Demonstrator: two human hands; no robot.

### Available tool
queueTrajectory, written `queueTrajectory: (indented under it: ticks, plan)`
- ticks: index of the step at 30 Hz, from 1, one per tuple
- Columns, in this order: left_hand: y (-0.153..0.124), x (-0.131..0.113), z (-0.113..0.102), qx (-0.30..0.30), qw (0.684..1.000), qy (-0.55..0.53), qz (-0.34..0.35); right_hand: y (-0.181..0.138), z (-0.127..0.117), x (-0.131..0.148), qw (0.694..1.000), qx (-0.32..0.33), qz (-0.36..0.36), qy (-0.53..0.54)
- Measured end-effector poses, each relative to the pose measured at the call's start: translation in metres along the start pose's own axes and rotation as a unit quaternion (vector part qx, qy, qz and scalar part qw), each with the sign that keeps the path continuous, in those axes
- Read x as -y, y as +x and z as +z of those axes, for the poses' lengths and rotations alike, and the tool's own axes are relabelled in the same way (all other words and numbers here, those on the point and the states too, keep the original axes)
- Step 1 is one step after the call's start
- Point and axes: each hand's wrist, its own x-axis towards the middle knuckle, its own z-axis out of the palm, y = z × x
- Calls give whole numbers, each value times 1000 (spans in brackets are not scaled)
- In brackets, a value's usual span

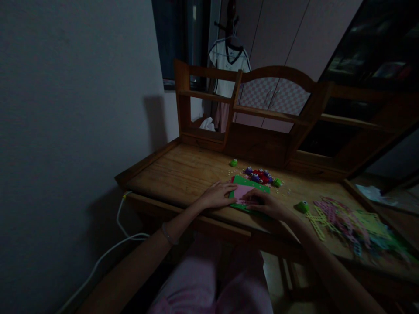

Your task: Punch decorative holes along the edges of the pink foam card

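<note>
Near the front edge of the desk lies a green sheet or board (237, 179) with a pink piece (242, 190) on top of it. My left hand (216, 196) rests flat, fingers stretched, over the left edge of the green and pink pieces. From the right, my right hand (266, 205) reaches onto the pink piece with thumb and fingers bent towards each other. Whatever is between those fingertips is too small and dark to make out. Just behind the board sit several purple and red toy figures with round eyes (260, 174), with small pale bits scattered around them.
Green eyed toys stand at the back (233, 162) and right (303, 206). A pile of pink, yellow and blue plastic strips (347, 218) covers the desk's right side. Wooden shelving (271, 114) rises behind the wooden desk (173, 170). A white cable (108, 257) hangs at left.
</note>
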Motion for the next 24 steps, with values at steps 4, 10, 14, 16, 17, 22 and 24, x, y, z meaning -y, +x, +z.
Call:
queueTrajectory:
  ticks: [4, 10, 14, 16, 17, 22, 24]
  plan:
    - [0, -4, 2, -22, 1000, 11, -8, 6, 4, 2, 1000, -2, -11, 0]
    - [0, -6, 0, -19, 1000, 14, -6, 12, 11, 6, 999, -23, -41, 8]
    - [0, -4, 1, -11, 1000, 20, -6, 6, 5, 3, 999, -13, -40, 13]
    - [1, -4, 1, -13, 1000, 23, -3, 1, 2, 3, 999, -2, -34, 21]
    - [1, -4, 1, -14, 1000, 25, 1, -2, 0, 3, 999, 3, -31, 25]
    - [0, -5, 1, -11, 999, 38, 6, -11, -10, 5, 1000, 22, -12, 3]
    - [-1, -6, 0, -10, 999, 41, 2, -13, -14, 7, 1000, 27, 2, -5]
